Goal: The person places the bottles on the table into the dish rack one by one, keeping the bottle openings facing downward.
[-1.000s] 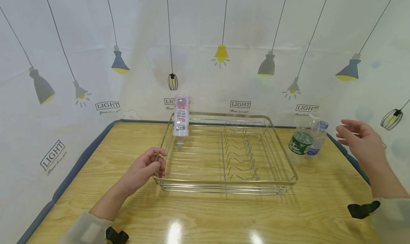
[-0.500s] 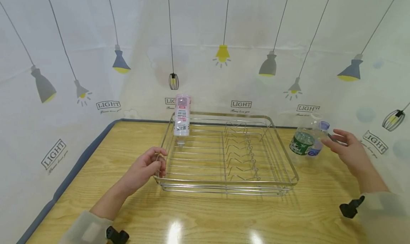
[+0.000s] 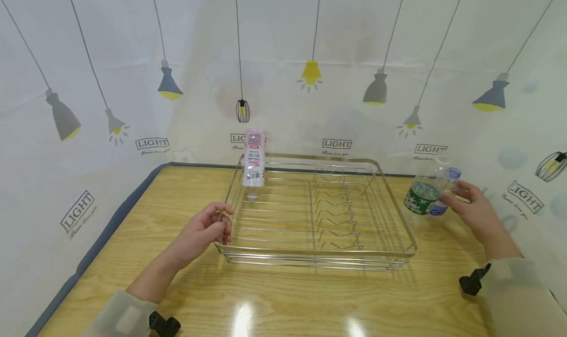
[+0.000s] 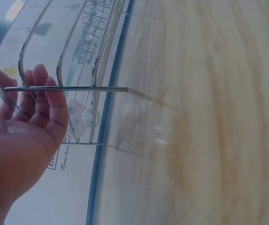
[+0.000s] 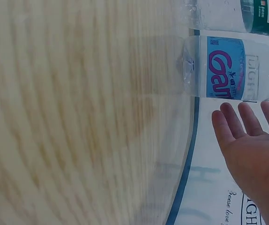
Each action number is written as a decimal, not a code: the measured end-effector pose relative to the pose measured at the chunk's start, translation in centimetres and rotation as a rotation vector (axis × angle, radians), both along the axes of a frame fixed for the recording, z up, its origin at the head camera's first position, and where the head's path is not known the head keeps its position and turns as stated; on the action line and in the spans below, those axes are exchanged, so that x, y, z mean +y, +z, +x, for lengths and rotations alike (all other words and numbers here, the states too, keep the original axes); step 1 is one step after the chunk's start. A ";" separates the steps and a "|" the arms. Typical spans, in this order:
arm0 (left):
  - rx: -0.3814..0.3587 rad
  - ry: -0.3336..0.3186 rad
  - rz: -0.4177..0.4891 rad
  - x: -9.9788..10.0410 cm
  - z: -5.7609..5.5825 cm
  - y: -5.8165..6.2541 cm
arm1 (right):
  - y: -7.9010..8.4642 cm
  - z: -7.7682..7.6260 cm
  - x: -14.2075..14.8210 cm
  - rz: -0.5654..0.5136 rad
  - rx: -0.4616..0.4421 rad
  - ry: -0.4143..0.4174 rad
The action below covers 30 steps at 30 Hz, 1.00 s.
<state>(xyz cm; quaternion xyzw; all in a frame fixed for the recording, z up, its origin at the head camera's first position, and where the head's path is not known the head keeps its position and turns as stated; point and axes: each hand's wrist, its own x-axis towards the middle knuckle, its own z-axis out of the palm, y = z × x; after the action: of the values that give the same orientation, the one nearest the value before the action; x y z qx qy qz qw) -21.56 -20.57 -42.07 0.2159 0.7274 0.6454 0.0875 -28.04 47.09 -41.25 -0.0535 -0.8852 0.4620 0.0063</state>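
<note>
A metal wire dish rack (image 3: 319, 253) stands on the wooden table, and my left hand (image 3: 198, 236) grips its left front corner. In the left wrist view the fingers (image 4: 40, 101) curl behind the wires. My right hand (image 3: 478, 216) is beside a clear bottle with a blue cap and blue label (image 5: 226, 68), its fingers (image 5: 233, 121) spread close to the bottle's side and its thumb on the near side. A larger clear bottle with a green label (image 3: 422, 198) stands just left of it and partly hides it in the head view.
A pink and white bottle (image 3: 254, 162) stands cap-down, leaning at the rack's back left. Wire dividers (image 3: 338, 211) run along the rack's right half. A white cloth printed with lamps (image 3: 288, 110) hangs behind and beside the table (image 3: 274, 302).
My right hand has moved left, from the table's right side up to the blue-capped bottle. The left hand keeps its grip on the rack.
</note>
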 end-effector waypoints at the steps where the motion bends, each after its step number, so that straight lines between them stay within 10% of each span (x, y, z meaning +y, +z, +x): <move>1: 0.001 -0.001 0.000 0.0 0.0 0.0 | 0.0 -0.1 0.0 0.005 0.005 -0.004; 19: 0.006 -0.010 -0.006 0.3 -0.4 -0.3 | -0.4 0.3 0.4 0.071 0.117 -0.140; 30: 0.000 0.006 -0.018 -0.1 -0.1 -0.1 | 2.6 2.0 1.3 -0.002 0.150 -0.251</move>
<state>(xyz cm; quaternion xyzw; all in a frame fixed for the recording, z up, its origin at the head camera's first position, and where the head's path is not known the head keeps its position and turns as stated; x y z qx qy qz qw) -21.70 -20.67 -42.17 0.2131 0.7337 0.6392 0.0876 -26.06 48.39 -38.61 -0.1291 -0.8682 0.4611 0.1300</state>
